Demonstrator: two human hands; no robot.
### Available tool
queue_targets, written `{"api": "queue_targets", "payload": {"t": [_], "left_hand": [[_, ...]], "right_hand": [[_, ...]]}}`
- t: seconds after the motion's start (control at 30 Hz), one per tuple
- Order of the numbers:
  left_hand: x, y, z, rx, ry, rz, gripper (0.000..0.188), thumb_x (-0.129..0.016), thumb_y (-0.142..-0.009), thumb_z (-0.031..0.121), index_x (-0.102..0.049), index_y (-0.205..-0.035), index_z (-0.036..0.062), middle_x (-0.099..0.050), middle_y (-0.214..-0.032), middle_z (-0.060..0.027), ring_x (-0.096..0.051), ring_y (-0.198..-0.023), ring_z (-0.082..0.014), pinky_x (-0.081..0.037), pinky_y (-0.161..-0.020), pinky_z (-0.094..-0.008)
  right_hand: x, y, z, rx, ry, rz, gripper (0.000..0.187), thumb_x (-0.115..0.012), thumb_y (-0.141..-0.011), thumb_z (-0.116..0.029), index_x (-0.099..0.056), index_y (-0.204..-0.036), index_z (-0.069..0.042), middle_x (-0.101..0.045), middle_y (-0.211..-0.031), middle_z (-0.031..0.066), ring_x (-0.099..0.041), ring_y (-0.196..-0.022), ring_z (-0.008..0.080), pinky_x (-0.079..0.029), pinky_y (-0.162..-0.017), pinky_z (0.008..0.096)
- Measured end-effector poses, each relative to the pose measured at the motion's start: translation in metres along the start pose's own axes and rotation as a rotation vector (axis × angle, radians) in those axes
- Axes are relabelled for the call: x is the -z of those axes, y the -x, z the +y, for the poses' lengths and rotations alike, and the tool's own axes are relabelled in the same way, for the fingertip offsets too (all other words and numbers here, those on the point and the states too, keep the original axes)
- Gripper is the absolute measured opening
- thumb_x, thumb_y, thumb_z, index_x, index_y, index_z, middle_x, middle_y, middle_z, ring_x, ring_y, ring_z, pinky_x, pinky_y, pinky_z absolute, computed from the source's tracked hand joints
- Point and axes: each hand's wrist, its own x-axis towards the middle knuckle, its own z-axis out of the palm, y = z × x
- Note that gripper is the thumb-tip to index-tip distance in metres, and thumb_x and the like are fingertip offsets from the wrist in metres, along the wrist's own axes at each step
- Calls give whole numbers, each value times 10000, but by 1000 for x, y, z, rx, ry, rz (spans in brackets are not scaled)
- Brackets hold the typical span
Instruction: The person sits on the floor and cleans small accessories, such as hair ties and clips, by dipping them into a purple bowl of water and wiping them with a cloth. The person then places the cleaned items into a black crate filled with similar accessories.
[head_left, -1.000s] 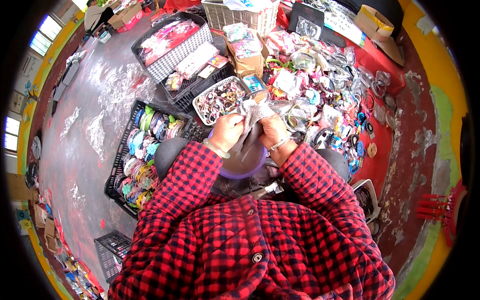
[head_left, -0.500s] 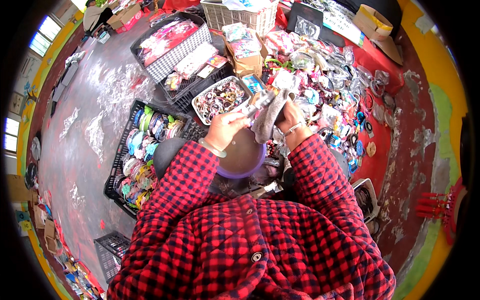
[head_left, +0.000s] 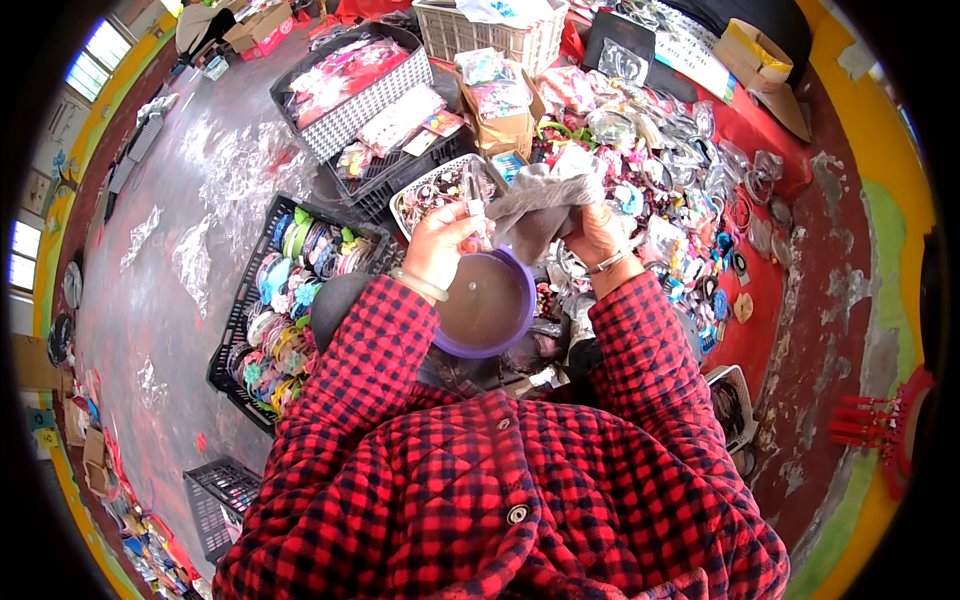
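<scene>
Red-and-navy checked sleeves (head_left: 370,350) nearest, reaching in at 8 and 4 o'clock about a purple bowl (head_left: 480,351) of murky liquid (head_left: 485,300), taken here as clock centre. Just past the rim at 11 o'clock, left hand (head_left: 438,247) with thumb-and-finger grip pinching a small clear-and-white piece (head_left: 474,206), upright at 12 and too blurred to name. At 2 o'clock, right hand (head_left: 600,238) with grip pressed together on one side of a crumpled grey cloth (head_left: 545,205), draped at 1 with a loose end close beside the piece; contact between the two impossible to tell. For a good wipe, judging by this pairing, best to pinch low on the piece, leaving the upper faces free, and to bunch the cloth over a fingertip instead of trailing a slack flap. Stroke lightly away from the pinch, turning the piece between passes. Better to work back toward 6 o'clock, above the liquid, sparing the white basket (head_left: 399,213) of small bands behind at 11 from drips. Likely risk: losing a slippery piece among the farther heap of packaged accessories (head_left: 660,200) at 2 or behind the cardboard box (head_left: 503,135) at 12.
</scene>
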Motion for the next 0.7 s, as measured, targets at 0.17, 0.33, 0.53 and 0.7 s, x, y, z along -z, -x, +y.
{"api": "queue_targets", "payload": {"t": [0.17,0.33,0.53,0.7], "left_hand": [[4,-3,-16,-150,-288,1,212,-571,-823,38,-598,-1027,-11,-604,-856,-47,-574,-677,-111,-443,-580,-188],[-9,6,-27,-567,-1035,-85,250,-559,-727,24,-570,-977,12,-582,-901,-166,-570,-845,-328,-459,-733,-366],[5,0,-41,-608,-1251,-118,268,-567,-785,29,-573,-1052,5,-620,-880,-128,-618,-793,-263,-481,-717,-321],[-1,2,-27,-465,-957,44,205,-545,-862,123,-593,-1006,-15,-632,-872,-90,-617,-748,-135,-478,-669,-253]], "right_hand": [[-16,8,22,-9,118,-183,640,-664,-715,-518,-534,-1107,-28,-593,-1036,80,-557,-950,190,-435,-851,327],[-20,15,52,-136,94,-89,252,-604,-806,-181,-555,-1006,-36,-595,-895,39,-569,-814,146,-459,-732,266],[-22,7,56,-217,246,250,219,-496,-799,10,-548,-1011,-11,-608,-894,91,-604,-740,194,-503,-636,310],[-17,4,57,-196,209,258,222,-499,-798,13,-560,-1008,-27,-614,-866,75,-606,-701,179,-495,-603,272]]}}
